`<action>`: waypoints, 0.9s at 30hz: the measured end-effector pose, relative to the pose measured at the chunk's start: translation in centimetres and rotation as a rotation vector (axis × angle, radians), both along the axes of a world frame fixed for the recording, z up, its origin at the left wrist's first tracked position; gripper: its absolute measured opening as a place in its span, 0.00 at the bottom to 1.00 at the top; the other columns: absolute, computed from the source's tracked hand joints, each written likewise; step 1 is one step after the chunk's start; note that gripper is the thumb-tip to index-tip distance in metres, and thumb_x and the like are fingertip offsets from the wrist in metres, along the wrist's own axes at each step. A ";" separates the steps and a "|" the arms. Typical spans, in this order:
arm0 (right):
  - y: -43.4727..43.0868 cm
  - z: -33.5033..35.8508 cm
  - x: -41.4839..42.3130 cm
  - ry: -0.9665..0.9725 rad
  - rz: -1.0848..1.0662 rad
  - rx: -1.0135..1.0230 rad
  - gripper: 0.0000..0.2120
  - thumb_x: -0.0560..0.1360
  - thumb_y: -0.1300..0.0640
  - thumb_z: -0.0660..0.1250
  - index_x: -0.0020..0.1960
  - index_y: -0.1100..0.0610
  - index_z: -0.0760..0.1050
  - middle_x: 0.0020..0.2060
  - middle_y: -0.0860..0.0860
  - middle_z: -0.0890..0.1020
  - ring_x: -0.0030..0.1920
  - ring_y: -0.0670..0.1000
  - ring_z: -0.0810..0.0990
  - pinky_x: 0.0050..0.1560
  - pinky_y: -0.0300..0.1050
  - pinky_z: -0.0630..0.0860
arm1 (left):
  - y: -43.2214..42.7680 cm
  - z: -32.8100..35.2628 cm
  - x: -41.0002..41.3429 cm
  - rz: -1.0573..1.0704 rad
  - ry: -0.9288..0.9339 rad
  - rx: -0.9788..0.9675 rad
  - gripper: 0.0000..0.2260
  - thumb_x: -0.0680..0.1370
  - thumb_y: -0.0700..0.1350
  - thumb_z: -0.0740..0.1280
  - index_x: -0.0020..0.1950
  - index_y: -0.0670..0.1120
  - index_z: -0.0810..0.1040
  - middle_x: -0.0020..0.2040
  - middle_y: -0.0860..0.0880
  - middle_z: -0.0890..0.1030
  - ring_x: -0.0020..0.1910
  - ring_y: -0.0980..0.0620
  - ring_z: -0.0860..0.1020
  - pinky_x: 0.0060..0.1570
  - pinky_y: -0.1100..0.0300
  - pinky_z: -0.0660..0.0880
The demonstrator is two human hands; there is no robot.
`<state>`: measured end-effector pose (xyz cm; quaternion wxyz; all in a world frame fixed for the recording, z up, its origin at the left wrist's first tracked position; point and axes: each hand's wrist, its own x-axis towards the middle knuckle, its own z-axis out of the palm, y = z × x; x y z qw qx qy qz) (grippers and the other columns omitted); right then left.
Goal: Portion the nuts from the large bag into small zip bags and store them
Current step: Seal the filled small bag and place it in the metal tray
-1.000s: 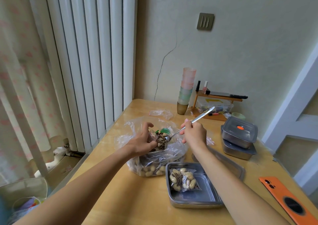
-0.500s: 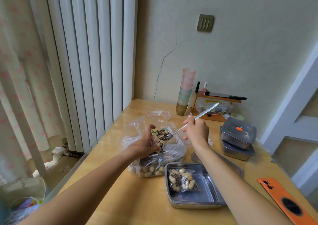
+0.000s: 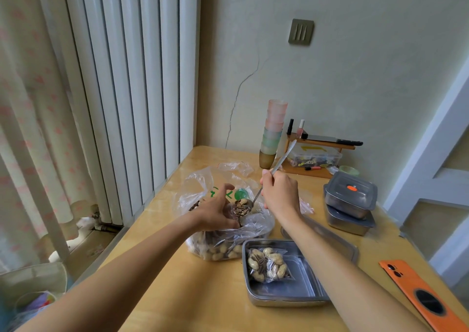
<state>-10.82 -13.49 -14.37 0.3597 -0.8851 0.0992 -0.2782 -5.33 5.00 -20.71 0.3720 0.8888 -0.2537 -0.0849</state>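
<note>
Gripping the spoon [image 3: 284, 157] by its handle, the right hand [image 3: 280, 194] held the loaded bowl just beside the left hand [image 3: 215, 213], which was curled around a small zip bag [image 3: 236, 217] over the large bag [image 3: 220, 243] on the counter [image 3: 203, 293]; 1 filled bag [image 3: 269, 265] lay in the tray [image 3: 286, 300].

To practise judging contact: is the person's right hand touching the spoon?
Touching. The head view shows the right hand gripping the spoon, fingers curled round its handle, with no gap between them.

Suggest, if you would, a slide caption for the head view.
Right hand holds a loaded spoon at the small zip bag gripped by the left hand, above the large bag.
</note>
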 end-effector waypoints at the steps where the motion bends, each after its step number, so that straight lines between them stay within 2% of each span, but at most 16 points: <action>1: 0.1 0.0 0.0 -0.011 0.020 -0.016 0.22 0.85 0.46 0.57 0.41 0.58 0.80 0.33 0.54 0.82 0.33 0.57 0.82 0.36 0.58 0.83 | 0.1 0.1 0.1 0.004 0.000 -0.003 0.40 0.71 0.47 0.80 0.71 0.60 0.55 0.51 0.48 0.81 0.50 0.47 0.82 0.54 0.50 0.81; 3: 0.4 0.1 0.1 -0.029 0.070 -0.066 0.22 0.85 0.47 0.57 0.41 0.58 0.80 0.33 0.54 0.82 0.33 0.56 0.82 0.38 0.57 0.82 | 0.1 0.1 0.1 0.006 0.000 -0.013 0.39 0.71 0.48 0.80 0.70 0.60 0.55 0.51 0.46 0.81 0.51 0.45 0.81 0.53 0.51 0.80; 5: 0.7 0.3 0.0 -0.058 0.118 -0.136 0.22 0.85 0.48 0.58 0.42 0.58 0.82 0.35 0.53 0.83 0.36 0.55 0.82 0.41 0.55 0.80 | 0.0 0.1 0.1 0.010 -0.016 -0.011 0.39 0.70 0.50 0.81 0.68 0.61 0.55 0.51 0.43 0.82 0.52 0.42 0.81 0.54 0.48 0.81; 10: 1.7 1.6 -0.7 -0.164 0.286 -0.267 0.17 0.85 0.51 0.61 0.44 0.57 0.81 0.35 0.51 0.82 0.36 0.54 0.80 0.38 0.49 0.75 | -0.1 -0.2 0.1 0.059 -0.080 -0.045 0.41 0.68 0.57 0.82 0.70 0.58 0.58 0.49 0.49 0.81 0.47 0.50 0.82 0.47 0.53 0.80; 12: 2.1 2.1 -0.9 -0.189 0.388 -0.323 0.13 0.85 0.51 0.61 0.47 0.53 0.81 0.35 0.50 0.82 0.37 0.53 0.80 0.39 0.48 0.75 | -0.1 -0.3 0.0 0.073 -0.058 -0.119 0.40 0.69 0.55 0.81 0.70 0.56 0.58 0.51 0.50 0.79 0.48 0.51 0.81 0.46 0.58 0.78; 15: 2.6 2.5 -1.0 -0.187 0.461 -0.428 0.11 0.85 0.49 0.62 0.45 0.49 0.75 0.33 0.45 0.76 0.36 0.52 0.77 0.38 0.50 0.76 | -0.2 -0.5 -0.3 0.087 0.063 -0.242 0.34 0.75 0.48 0.78 0.70 0.49 0.58 0.52 0.50 0.76 0.47 0.52 0.79 0.45 0.64 0.77; 17: 2.9 2.7 -1.0 -0.197 0.448 -0.484 0.12 0.84 0.48 0.62 0.47 0.52 0.76 0.34 0.47 0.76 0.37 0.54 0.78 0.39 0.52 0.78 | -0.3 -0.7 -0.4 0.114 0.117 -0.271 0.33 0.76 0.50 0.77 0.70 0.48 0.58 0.52 0.49 0.76 0.49 0.50 0.77 0.53 0.58 0.79; 19: 3.0 2.8 -1.1 -0.219 0.409 -0.504 0.12 0.85 0.49 0.62 0.50 0.55 0.79 0.38 0.51 0.80 0.40 0.57 0.79 0.40 0.53 0.78 | -0.3 -0.8 -0.5 0.153 0.140 -0.280 0.39 0.72 0.60 0.75 0.73 0.49 0.57 0.56 0.45 0.78 0.55 0.44 0.77 0.62 0.45 0.76; 20: 3.1 2.9 -1.1 -0.236 0.390 -0.495 0.12 0.85 0.49 0.63 0.51 0.55 0.79 0.40 0.52 0.81 0.41 0.58 0.80 0.40 0.53 0.78 | -0.3 -1.0 -0.4 0.170 0.150 -0.276 0.41 0.70 0.63 0.73 0.74 0.48 0.58 0.59 0.43 0.78 0.58 0.43 0.77 0.64 0.44 0.74; 23: 3.3 2.8 -1.2 -0.296 0.349 -0.456 0.11 0.84 0.52 0.64 0.53 0.56 0.82 0.42 0.54 0.84 0.43 0.59 0.81 0.41 0.53 0.79 | -0.3 -0.7 -0.6 0.190 0.174 -0.286 0.38 0.73 0.61 0.72 0.75 0.47 0.59 0.61 0.44 0.78 0.64 0.44 0.77 0.68 0.42 0.72; 25: 3.4 2.6 -1.1 -0.340 0.333 -0.452 0.11 0.84 0.53 0.65 0.52 0.58 0.83 0.41 0.55 0.84 0.41 0.59 0.81 0.39 0.54 0.79 | -0.3 -0.7 -0.5 0.186 0.174 -0.299 0.31 0.77 0.57 0.73 0.73 0.49 0.60 0.59 0.46 0.79 0.63 0.45 0.78 0.68 0.42 0.72; 27: 3.4 2.5 -0.8 -0.364 0.326 -0.446 0.12 0.84 0.53 0.65 0.52 0.58 0.83 0.40 0.55 0.84 0.39 0.59 0.82 0.38 0.55 0.80 | -0.2 -0.8 -0.4 0.188 0.172 -0.297 0.27 0.77 0.58 0.73 0.67 0.53 0.61 0.59 0.46 0.79 0.63 0.45 0.78 0.68 0.42 0.72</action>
